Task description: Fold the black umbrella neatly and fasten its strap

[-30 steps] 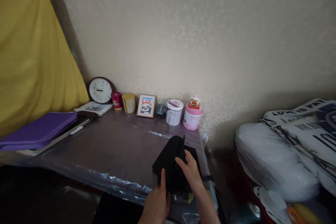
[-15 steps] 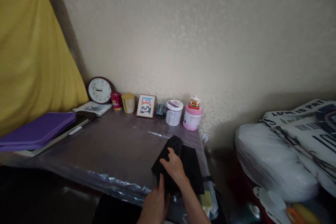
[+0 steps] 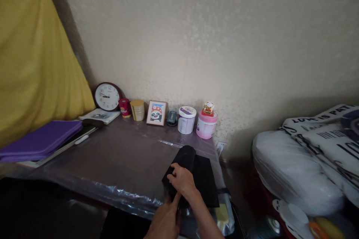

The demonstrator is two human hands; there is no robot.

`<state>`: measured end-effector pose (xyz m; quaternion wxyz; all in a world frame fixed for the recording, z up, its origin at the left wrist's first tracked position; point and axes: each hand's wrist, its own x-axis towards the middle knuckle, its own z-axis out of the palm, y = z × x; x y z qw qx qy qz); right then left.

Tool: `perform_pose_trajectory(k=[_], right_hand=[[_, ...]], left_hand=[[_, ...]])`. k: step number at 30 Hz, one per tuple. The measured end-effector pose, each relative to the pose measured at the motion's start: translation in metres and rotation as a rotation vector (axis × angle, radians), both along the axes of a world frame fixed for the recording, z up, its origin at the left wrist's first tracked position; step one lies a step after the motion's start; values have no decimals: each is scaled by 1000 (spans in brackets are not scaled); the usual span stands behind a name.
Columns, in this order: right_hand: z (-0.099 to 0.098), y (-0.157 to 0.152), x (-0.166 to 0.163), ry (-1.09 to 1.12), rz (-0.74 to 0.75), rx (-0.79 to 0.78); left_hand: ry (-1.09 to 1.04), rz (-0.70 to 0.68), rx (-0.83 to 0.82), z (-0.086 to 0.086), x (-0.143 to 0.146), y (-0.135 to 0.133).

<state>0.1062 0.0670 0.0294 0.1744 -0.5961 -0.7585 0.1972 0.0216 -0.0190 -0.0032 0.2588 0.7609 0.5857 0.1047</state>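
A folded piece of black fabric lies at the front right corner of the table, with a rounded flap at its far end; its exact kind is unclear. My right hand rests on top of it, thumb and forefinger apart and bent towards the left. Below that, at the near edge of the fabric, is my left hand, its forefinger stretched forward against the right wrist. The left hand's other fingers are partly hidden.
Clear plastic covers the table. Along the wall stand a clock, a picture frame, a purple-white tub and a pink-lidded tub. Purple folders lie left. A white bundle is at right.
My right hand has slid a little left and towards me, its forefinger now more bent. My left forefinger has shifted right, up to the right wrist. The black fabric stays in place.
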Motion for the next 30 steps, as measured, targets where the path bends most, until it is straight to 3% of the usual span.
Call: perform_pose_trajectory(k=[5, 9, 16, 22, 30], right_hand=[[7, -9, 6, 44, 189, 49], [10, -21, 26, 204, 358, 160], [-11, -12, 50, 163, 475, 339], [-27, 35, 50, 77, 425, 424], [-32, 100, 56, -75, 247, 433]], left_hand=[[24, 32, -22, -2, 1, 4], [29, 39, -46, -6, 2, 5], [0, 85, -109, -5, 6, 5], [-21, 76, -172, -6, 4, 7], [-57, 104, -198, -15, 3, 9]])
